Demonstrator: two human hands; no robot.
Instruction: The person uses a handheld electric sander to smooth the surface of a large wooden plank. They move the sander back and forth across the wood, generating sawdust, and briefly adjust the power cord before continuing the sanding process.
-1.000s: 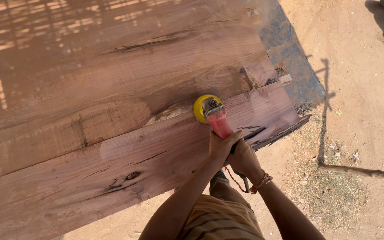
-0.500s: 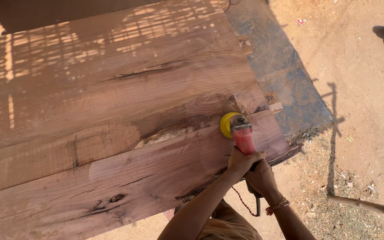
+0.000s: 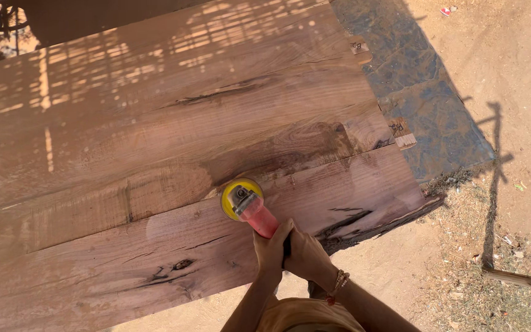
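Both my hands grip the red body of an angle grinder (image 3: 254,213) with a yellow sanding disc (image 3: 239,197). My left hand (image 3: 271,249) wraps the handle from the left. Beside it, my right hand (image 3: 307,253) holds the same handle from the right; a bead bracelet (image 3: 337,286) sits on that wrist. The disc rests flat on a large reddish-brown wooden slab (image 3: 155,154), near the seam between two boards. A paler sanded patch lies left of the disc.
A grey stone-like sheet (image 3: 419,98) lies under the slab's right end. Bare sandy ground with dry grass (image 3: 505,246) spreads to the right and below. A thin stick (image 3: 520,280) lies at the right edge. Cracks and knots mark the near board.
The grinder and both hands have slid left along the near board, away from the slab's right end. The camera view has shifted, showing more of the slab's right side.
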